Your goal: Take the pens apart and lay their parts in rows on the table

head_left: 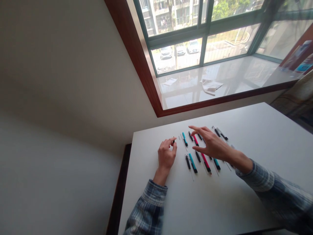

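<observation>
My left hand (166, 156) rests at the left of the table, thumb and forefinger pinching a small black pen part (173, 141). Fingers spread, my right hand (212, 143) hangs over rows of dismantled pens and partly hides them. It holds nothing that I can see. Just right of my left hand lies a teal pen barrel (185, 139) beside a thin refill. Nearer to me are another teal barrel (193, 163), a black grip piece (187, 162) and a pink-red barrel (205, 163). A third teal barrel (216, 164) sits below my right wrist.
The white table (195, 205) stands against a wall (73, 81) at the left. Black and clear pen parts (222, 133) lie beyond my right hand. Behind the table is a red-brown window frame (146, 81), with a crumpled white cloth or paper (211, 86) on the sill.
</observation>
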Demonstrator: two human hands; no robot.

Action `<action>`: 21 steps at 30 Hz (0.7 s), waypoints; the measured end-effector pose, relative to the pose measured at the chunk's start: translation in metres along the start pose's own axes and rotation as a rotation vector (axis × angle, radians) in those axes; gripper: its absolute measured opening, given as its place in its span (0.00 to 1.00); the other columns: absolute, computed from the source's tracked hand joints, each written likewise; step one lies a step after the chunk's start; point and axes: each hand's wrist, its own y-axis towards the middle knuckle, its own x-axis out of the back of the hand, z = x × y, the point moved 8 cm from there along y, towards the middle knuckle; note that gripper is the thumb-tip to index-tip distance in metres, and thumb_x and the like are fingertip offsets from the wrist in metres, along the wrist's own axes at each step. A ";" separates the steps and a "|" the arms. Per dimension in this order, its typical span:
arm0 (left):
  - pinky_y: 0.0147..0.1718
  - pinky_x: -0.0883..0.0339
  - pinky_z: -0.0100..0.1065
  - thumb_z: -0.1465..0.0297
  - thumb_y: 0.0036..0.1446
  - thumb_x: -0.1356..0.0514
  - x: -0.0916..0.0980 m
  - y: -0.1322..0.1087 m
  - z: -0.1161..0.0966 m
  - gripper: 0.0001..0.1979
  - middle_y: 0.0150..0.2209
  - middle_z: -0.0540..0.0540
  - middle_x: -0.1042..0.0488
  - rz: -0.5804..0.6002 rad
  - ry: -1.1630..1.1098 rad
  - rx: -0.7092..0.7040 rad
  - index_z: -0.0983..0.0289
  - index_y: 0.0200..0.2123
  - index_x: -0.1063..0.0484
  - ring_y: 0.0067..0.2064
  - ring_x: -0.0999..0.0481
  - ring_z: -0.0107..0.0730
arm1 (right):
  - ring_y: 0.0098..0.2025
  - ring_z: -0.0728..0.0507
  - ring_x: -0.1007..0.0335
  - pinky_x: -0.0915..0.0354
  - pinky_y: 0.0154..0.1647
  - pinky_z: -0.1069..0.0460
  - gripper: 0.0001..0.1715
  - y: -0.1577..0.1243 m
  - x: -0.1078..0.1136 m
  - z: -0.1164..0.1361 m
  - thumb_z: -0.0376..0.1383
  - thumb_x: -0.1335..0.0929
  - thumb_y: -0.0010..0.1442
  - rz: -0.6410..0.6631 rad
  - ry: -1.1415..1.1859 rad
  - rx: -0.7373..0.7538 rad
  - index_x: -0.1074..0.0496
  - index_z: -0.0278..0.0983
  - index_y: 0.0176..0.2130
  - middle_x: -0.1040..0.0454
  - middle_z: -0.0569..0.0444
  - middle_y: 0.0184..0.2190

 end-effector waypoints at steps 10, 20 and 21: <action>0.42 0.32 0.38 0.71 0.64 0.40 -0.009 0.003 0.006 0.09 0.35 0.53 0.23 0.074 0.097 0.021 0.60 0.46 0.23 0.39 0.25 0.39 | 0.66 0.23 0.41 0.34 0.60 0.34 0.71 0.048 -0.039 -0.006 0.40 0.19 0.50 0.269 -0.257 0.069 0.58 0.41 0.76 0.24 0.40 0.53; 0.41 0.33 0.38 0.68 0.65 0.40 -0.008 0.001 0.001 0.11 0.33 0.53 0.26 0.071 0.097 -0.013 0.61 0.49 0.23 0.38 0.27 0.39 | 0.69 0.23 0.45 0.38 0.64 0.32 0.69 0.042 -0.058 -0.025 0.40 0.18 0.49 0.299 -0.246 0.076 0.55 0.43 0.75 0.27 0.39 0.59; 0.40 0.33 0.37 0.68 0.65 0.40 -0.007 0.001 0.001 0.11 0.32 0.52 0.27 0.058 0.080 -0.004 0.61 0.49 0.23 0.37 0.27 0.38 | 0.70 0.23 0.45 0.38 0.64 0.32 0.68 0.042 -0.059 -0.025 0.40 0.18 0.49 0.304 -0.236 0.081 0.54 0.43 0.75 0.26 0.40 0.58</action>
